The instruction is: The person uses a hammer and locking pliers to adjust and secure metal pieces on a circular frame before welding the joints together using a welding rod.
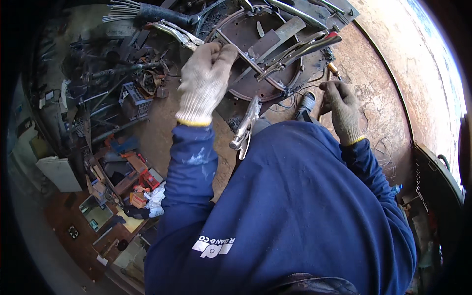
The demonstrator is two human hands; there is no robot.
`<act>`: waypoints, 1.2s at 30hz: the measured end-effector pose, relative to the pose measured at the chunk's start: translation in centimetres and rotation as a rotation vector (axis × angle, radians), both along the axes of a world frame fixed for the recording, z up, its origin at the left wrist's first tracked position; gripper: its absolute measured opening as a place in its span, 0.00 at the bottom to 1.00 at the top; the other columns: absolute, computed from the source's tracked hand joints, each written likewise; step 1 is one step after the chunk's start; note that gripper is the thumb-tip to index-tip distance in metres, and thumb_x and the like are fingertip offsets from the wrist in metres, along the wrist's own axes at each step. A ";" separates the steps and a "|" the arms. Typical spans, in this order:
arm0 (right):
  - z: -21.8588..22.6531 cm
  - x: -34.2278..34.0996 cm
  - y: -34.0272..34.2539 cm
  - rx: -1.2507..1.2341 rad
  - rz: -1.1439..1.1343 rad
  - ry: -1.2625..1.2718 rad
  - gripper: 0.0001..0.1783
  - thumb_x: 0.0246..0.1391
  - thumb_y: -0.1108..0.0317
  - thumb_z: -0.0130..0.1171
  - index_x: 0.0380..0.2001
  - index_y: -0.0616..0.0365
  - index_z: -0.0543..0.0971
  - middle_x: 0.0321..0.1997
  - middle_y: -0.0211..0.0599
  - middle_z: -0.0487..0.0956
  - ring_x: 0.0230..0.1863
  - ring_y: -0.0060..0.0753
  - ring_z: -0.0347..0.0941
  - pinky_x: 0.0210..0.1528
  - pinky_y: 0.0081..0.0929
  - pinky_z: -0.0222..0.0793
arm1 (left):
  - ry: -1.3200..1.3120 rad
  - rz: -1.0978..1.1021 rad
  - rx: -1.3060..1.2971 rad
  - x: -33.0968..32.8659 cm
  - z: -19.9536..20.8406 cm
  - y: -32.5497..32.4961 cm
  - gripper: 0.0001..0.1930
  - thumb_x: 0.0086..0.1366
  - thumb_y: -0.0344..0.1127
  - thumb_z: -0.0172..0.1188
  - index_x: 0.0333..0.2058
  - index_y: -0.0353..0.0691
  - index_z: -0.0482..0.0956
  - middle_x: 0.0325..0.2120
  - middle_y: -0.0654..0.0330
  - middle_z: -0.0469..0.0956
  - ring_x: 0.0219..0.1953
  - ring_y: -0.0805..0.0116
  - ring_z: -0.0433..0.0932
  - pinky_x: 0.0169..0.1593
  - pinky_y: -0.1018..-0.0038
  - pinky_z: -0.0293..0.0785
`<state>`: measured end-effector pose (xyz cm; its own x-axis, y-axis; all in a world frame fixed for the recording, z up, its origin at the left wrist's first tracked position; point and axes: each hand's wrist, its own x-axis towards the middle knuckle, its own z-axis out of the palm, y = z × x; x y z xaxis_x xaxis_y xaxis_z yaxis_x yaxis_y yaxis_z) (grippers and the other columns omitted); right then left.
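My left hand (206, 73), in a pale knit glove, is closed at the left side of a round steel ring (239, 95). Its fingertips bend down beside a thin steel rod (238, 49) that crosses the ring; what they pinch is hidden. Locking pliers (178, 34) clamp near that hand, and another pair (247, 125) grips the ring's near edge. Long-handled clamps (297, 53) lie over the right side, beside flat steel bars (280, 37). To the right, my gloved right hand (341, 105) curls around a dark tool with a copper-coloured tip (333, 69).
A wrench (209, 11) and a bundle of metal rods (125, 10) lie at the far left. Scrap metal and a grey crate (133, 101) cover the floor leftward. Cables run under the right hand; my shoe (307, 102) stands beside the work table.
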<state>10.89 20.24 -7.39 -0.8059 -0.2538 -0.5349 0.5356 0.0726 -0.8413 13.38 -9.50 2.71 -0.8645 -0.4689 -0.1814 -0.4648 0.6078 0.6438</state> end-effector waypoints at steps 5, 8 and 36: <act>3.7 3.2 -1.1 -0.173 0.171 0.006 0.24 0.73 0.52 0.50 0.50 0.65 0.79 0.33 0.32 0.77 0.30 0.23 0.75 0.35 0.25 0.76 | 0.126 -0.213 0.179 4.5 2.0 -1.4 0.29 0.71 0.54 0.63 0.54 0.29 0.78 0.43 0.57 0.83 0.46 0.70 0.79 0.49 0.75 0.75; 5.4 6.9 -3.2 -0.296 0.378 -0.023 0.39 0.66 0.32 0.52 0.51 0.62 0.79 0.37 0.34 0.80 0.33 0.23 0.76 0.37 0.25 0.76 | 0.585 -0.589 0.584 6.8 0.6 -0.3 0.32 0.70 0.56 0.63 0.54 0.28 0.77 0.43 0.50 0.83 0.46 0.58 0.83 0.50 0.66 0.79; 10.0 12.5 -12.3 -0.947 -0.127 -0.582 0.07 0.67 0.65 0.53 0.39 0.53 0.80 0.30 0.28 0.82 0.26 0.26 0.80 0.30 0.23 0.78 | 0.155 -0.748 0.921 10.0 1.3 0.7 0.24 0.78 0.45 0.55 0.59 0.29 0.75 0.38 0.59 0.83 0.31 0.77 0.79 0.35 0.78 0.77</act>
